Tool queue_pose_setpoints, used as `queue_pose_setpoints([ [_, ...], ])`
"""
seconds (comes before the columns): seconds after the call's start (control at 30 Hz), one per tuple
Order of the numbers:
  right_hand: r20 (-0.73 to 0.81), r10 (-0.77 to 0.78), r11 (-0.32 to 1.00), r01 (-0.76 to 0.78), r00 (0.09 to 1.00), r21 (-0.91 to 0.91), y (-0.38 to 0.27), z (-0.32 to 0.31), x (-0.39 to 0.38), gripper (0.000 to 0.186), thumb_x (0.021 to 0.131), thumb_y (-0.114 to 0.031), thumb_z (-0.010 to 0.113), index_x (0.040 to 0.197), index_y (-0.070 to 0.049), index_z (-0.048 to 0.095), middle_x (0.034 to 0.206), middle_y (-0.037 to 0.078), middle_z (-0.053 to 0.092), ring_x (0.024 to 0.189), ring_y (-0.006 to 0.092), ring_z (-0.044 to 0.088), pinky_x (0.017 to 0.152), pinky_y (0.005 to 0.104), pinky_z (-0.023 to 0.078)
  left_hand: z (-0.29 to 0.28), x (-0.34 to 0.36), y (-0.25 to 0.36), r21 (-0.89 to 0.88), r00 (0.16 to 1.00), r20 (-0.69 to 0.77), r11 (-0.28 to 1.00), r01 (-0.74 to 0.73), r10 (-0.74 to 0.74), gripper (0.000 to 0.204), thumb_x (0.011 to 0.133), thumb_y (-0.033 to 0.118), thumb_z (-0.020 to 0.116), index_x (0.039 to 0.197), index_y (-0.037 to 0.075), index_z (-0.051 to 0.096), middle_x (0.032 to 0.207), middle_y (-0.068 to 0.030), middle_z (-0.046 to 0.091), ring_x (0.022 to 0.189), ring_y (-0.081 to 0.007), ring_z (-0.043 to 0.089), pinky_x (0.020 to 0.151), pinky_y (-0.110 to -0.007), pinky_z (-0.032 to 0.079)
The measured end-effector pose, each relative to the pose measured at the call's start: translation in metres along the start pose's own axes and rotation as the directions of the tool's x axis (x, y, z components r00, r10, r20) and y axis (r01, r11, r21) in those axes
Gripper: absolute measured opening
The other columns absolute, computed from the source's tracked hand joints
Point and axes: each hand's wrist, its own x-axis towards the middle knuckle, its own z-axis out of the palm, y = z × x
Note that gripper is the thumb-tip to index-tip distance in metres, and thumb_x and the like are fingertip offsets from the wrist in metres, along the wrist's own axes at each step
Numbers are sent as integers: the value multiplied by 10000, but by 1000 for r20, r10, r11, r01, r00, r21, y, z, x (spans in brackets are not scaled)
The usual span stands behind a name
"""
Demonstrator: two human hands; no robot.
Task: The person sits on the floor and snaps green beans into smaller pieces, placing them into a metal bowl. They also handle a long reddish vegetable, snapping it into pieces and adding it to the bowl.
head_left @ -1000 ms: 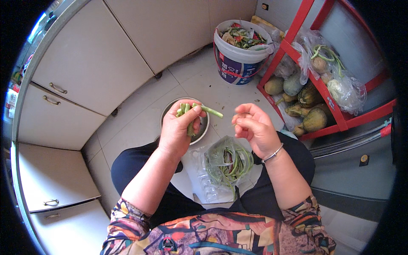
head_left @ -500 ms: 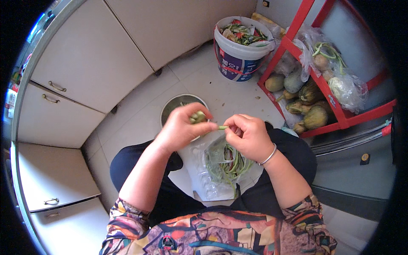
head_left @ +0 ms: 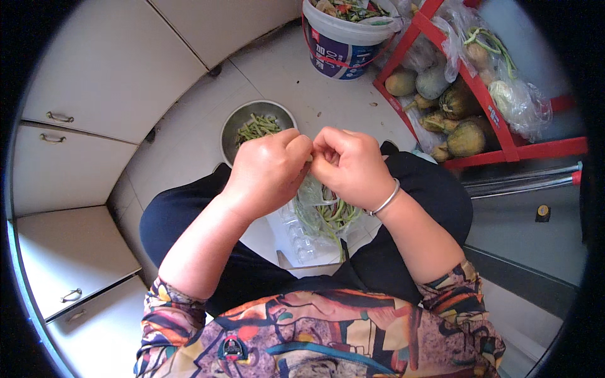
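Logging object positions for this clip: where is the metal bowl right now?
In the head view, the metal bowl sits on the floor left of centre, just beyond the left hand, with cut green vegetable pieces inside.

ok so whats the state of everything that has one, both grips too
steel bowl, upright, part filled with green bean pieces
clear plastic bag, holding long green beans, partly hidden
left grip, curled shut, pale green bit at its edge
right grip, curled shut, anything held is hidden
bucket, upright, uncovered, holding food scraps
cabinet door, shut
red rack, loaded with squash
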Motion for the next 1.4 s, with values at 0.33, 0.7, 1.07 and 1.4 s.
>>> queue_pose_setpoints([
  [0.33, 388, 384, 85, -450, 838, 889, 6, 2, -2, 124, 856, -159, 571, 822, -39, 568, 698, -14, 514, 522, 46, 430, 490, 219, 389, 6, 7, 7, -264, 965, -190, 956, 127, -181, 104, 776, 57, 650, 799, 32, 551, 670, -58, 539, 580, -206, 554, 524, -299, 437],
  [0.7, 404, 579, -57, -460, 708, 886, 43, -4, -6, 150, 840, -150, 566, 791, -9, 553, 666, -10, 476, 516, 56, 418, 464, 204, 383, 48, -27, -96, -850, 352, 524, -452, 269, -776, 184, 906, 202, 530, 941, 22, 539, 913, -119, 639, 736, -173, 625, 591, -262, 523],
  [1.07, 272, 646, 354, -596, 713, 721, 63, -2, -25, 86, 835, -115, 587, 880, -44, 570, 723, 8, 558, 572, 76, 536, 542, 231, 491, 51, -34, -120, -855, 237, 439, -321, 408, -867, 953, 796, 455, 606, 1439, 31, 43, 1476, -240, 17, 1360, -432, 62, 1077, -567, 110],
  [1.4, 232, 290, 954, -261, 929, -149, 75, -40, 40, 63, 799, -61, 597, 855, -42, 576, 693, -8, 581, 598, 80, 554, 558, 242, 461, -11, -2, -71, -899, 630, 386, -123, 420, -674, 333, 892, 224, 561, 1139, 4, 516, 1124, -110, 572, 1003, -198, 565, 827, -302, 450],
])
